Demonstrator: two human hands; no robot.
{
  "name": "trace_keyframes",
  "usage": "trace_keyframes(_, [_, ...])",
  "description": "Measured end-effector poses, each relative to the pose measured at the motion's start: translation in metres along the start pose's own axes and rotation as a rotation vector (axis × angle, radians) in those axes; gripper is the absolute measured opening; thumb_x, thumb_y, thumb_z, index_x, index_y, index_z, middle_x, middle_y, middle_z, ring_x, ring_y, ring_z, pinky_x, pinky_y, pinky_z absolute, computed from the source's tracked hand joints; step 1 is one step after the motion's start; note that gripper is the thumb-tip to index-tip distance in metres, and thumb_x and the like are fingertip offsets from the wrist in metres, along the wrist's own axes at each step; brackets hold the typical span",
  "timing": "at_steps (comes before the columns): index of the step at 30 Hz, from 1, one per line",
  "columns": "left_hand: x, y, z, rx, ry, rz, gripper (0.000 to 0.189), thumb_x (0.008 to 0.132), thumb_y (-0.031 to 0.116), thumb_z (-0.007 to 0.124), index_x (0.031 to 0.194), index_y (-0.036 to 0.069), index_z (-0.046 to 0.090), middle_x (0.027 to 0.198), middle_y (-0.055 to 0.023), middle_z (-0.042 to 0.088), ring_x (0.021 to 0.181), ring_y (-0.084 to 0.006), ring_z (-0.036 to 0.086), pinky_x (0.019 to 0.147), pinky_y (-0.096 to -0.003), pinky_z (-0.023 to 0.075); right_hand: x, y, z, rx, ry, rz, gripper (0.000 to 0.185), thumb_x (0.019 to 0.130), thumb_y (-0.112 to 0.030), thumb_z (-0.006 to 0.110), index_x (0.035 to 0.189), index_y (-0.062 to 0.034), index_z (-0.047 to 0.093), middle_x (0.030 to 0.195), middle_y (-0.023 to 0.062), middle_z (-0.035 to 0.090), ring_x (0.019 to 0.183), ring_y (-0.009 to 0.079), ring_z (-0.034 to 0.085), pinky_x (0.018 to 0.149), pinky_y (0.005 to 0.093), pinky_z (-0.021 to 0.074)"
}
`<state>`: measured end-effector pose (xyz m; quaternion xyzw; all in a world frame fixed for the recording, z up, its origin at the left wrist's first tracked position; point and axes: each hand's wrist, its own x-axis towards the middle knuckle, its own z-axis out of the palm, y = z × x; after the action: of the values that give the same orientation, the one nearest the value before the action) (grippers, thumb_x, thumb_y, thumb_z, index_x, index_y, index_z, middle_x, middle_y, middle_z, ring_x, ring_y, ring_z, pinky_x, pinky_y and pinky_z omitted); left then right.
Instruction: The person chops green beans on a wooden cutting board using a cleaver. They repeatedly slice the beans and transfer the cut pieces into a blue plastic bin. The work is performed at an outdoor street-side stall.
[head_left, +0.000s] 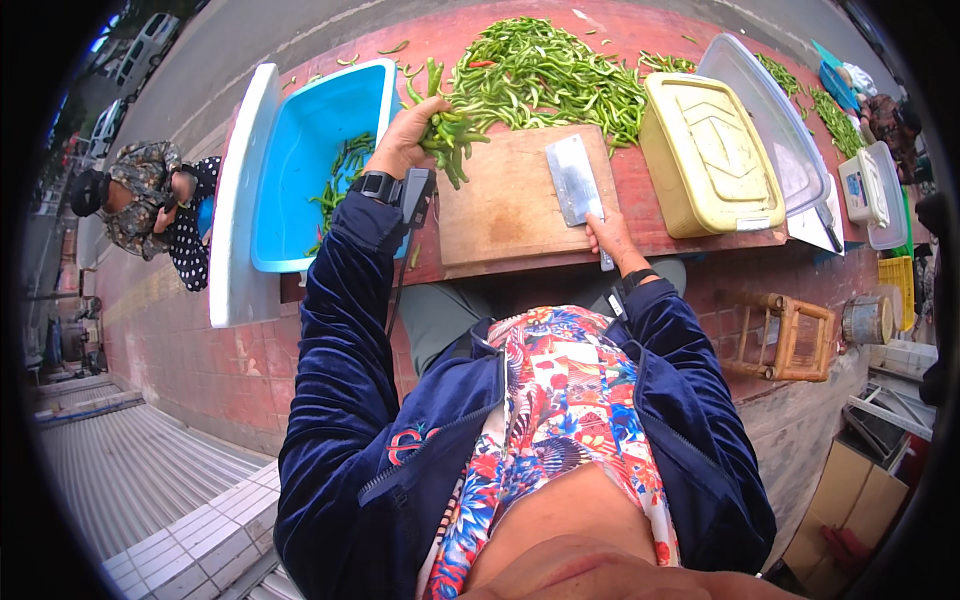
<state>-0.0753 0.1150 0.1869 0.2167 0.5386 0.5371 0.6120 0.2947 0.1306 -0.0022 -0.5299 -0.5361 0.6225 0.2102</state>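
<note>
A bunch of long green chili peppers (452, 142) is gripped in my left hand (405, 135), raised between the blue plastic tub and the cutting board. My right hand (613, 238) holds the handle of a cleaver (574, 178). Its broad steel blade lies over the right part of the wooden cutting board (495, 202). More green peppers (346, 169) lie inside the blue tub (296, 150) on the left. Behind the board spreads a large heap of green peppers (540, 75), with a few red ones among them.
A yellow lidded box (712, 150) stands right of the board, beside a clear plastic bin (780, 120). A white foam panel (238, 202) borders the tub. One person (142, 199) sits at the left; another (889, 127) is at far right. A bamboo stool (799, 337) stands right of me.
</note>
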Motion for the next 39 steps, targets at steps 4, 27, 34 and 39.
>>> trace_keyframes(4, [0.031, -0.075, 0.021, 0.134, 0.125, -0.002, 0.019, 0.080, 0.008, 0.069, 0.095, -0.002, 0.062, 0.080, -0.0118, 0.067, 0.065, -0.0217, 0.067, 0.058, -0.0350, 0.0579, 0.002, 0.000, 0.000, 0.044, -0.022, 0.018, 0.017, 0.092, -0.018, 0.058, 0.091, -0.0019, 0.058, 0.066, 0.0030, 0.058, 0.045, 0.0101, 0.052, 0.040, 0.0274, 0.0462])
trace_keyframes(27, [0.036, -0.153, 0.054, 1.698, 0.072, 0.315, 0.069, 0.067, 0.045, 0.081, 0.124, 0.011, 0.060, 0.126, -0.0204, 0.052, 0.112, -0.0446, 0.050, 0.092, -0.0513, 0.0460, -0.002, -0.001, 0.002, 0.078, -0.029, -0.048, 0.019, 0.089, -0.018, 0.054, 0.094, 0.0000, 0.058, 0.067, 0.0056, 0.058, 0.046, 0.0126, 0.055, 0.039, 0.0282, 0.0483])
trace_keyframes(34, [-0.037, -0.078, 0.069, 1.630, 0.089, 0.826, 0.056, 0.072, 0.023, 0.081, 0.121, 0.008, 0.058, 0.131, -0.0184, 0.051, 0.114, -0.0372, 0.054, 0.093, -0.0434, 0.0472, -0.001, 0.002, 0.002, 0.098, -0.035, -0.058, 0.017, 0.089, -0.018, 0.053, 0.086, -0.0018, 0.057, 0.066, 0.0052, 0.057, 0.047, 0.0135, 0.055, 0.040, 0.0299, 0.0478])
trace_keyframes(39, [-0.078, 0.021, -0.007, 1.538, 0.405, 1.130, 0.032, 0.086, 0.015, 0.069, 0.115, 0.002, 0.061, 0.122, -0.0158, 0.057, 0.112, -0.0330, 0.057, 0.092, -0.0391, 0.0479, 0.000, 0.003, 0.003, 0.076, -0.035, -0.043, 0.018, 0.090, -0.019, 0.052, 0.088, -0.0021, 0.058, 0.066, 0.0050, 0.057, 0.048, 0.0132, 0.055, 0.042, 0.0293, 0.0480])
